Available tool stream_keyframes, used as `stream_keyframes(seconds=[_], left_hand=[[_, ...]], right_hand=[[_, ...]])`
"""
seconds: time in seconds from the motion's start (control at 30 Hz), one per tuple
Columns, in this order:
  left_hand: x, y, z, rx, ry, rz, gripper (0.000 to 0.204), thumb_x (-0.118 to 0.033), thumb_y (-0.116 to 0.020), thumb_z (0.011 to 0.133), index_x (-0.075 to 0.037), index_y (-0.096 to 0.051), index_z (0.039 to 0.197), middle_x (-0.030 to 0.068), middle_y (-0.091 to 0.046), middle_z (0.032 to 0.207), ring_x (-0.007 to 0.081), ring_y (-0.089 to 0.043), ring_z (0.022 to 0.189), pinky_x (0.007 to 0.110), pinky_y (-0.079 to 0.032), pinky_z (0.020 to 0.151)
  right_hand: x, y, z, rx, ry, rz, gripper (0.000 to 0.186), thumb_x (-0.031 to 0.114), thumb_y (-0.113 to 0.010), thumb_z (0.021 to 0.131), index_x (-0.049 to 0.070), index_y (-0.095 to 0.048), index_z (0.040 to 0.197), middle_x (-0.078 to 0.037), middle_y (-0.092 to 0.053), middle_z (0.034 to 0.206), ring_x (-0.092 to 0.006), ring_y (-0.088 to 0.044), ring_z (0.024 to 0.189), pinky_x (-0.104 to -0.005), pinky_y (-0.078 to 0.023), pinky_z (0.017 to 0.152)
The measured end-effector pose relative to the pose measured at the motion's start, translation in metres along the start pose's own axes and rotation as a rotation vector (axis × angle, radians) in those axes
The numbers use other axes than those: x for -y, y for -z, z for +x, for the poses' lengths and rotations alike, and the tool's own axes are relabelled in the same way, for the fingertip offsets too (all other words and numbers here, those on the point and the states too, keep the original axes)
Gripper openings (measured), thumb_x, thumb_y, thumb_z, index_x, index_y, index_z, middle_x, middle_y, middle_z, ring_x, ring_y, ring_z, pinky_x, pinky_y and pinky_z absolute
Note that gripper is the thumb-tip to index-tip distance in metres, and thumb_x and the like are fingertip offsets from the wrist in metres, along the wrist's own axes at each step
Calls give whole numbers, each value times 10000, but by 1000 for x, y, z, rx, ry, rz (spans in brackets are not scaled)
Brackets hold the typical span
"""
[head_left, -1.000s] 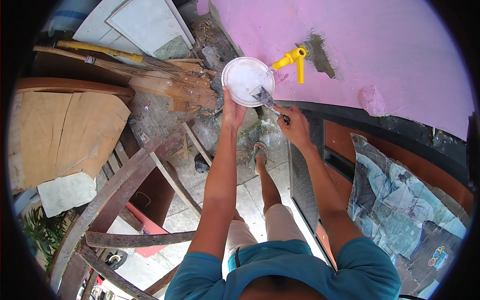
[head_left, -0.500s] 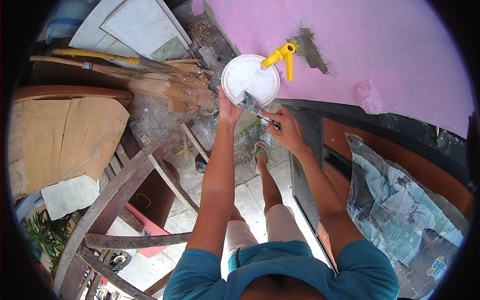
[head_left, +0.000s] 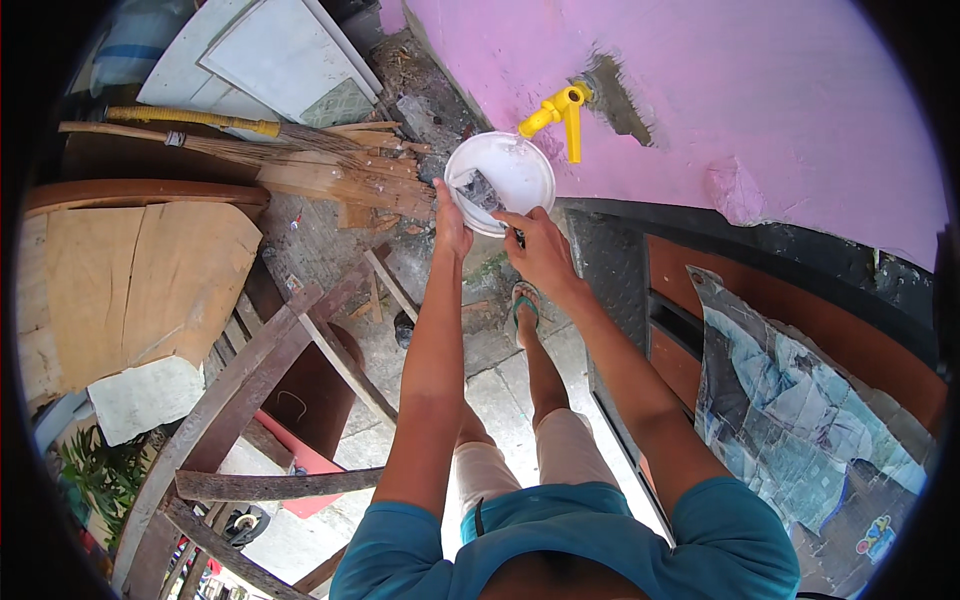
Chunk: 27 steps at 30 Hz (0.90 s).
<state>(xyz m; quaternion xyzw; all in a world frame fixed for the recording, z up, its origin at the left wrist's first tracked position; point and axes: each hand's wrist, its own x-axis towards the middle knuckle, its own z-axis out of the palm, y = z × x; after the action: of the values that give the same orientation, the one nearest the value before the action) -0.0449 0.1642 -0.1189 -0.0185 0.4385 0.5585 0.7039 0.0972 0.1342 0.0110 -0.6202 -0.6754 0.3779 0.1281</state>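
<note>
A round white tub hangs just below a yellow tap on the pink wall, tilted so its inside shows. My left hand grips the tub's left rim, thumb at the edge. Inside lies the grey, smeared blade of a putty knife. My right hand is closed round the putty knife's dark handle at the near rim, mostly covering it. Whitish material coats the tub's inside; whether it is wet I cannot tell.
Brooms and splintered boards lie to the left. A wooden frame stands near my left arm. On the right, a torn printed sheet leans by a dark and orange panel. The pink wall has a rough grey patch.
My right hand has moved left and inward, carrying the putty knife's blade deeper into the tub. The tub has tilted and sunk slightly, away from the tap.
</note>
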Motion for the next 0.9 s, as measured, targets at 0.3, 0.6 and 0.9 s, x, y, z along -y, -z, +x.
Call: stream_keyframes(seconds=[0.3, 0.6, 0.9], left_hand=[[-17, -2, -2, 2, 18, 102, 731, -602, -233, 952, -20, -382, 1370, 134, -472, 1362, 257, -487, 1223, 373, -372, 1051], [-4, -18, 3, 37, -34, 2, 753, -635, -239, 934, -52, -359, 1396, 124, -430, 1401, 271, -427, 1275, 393, -334, 1080], [2, -8, 7, -16, -39, -117, 727, -622, -204, 943, -87, -328, 1419, 130, -393, 1428, 299, -405, 1290, 441, -327, 1082]], right_hand=[[-29, -7, 6, -87, 131, 28, 358, 124, -583, 815, 184, -630, 1165, -131, -529, 916, -308, -605, 774, -406, -507, 692], [-49, 7, 14, -208, 95, -13, 394, 88, -612, 786, 203, -633, 1162, -104, -526, 921, -281, -615, 739, -390, -513, 637], [-64, 19, 8, -215, 90, -68, 393, 80, -626, 765, 212, -657, 1134, -87, -503, 857, -268, -603, 685, -388, -504, 604]])
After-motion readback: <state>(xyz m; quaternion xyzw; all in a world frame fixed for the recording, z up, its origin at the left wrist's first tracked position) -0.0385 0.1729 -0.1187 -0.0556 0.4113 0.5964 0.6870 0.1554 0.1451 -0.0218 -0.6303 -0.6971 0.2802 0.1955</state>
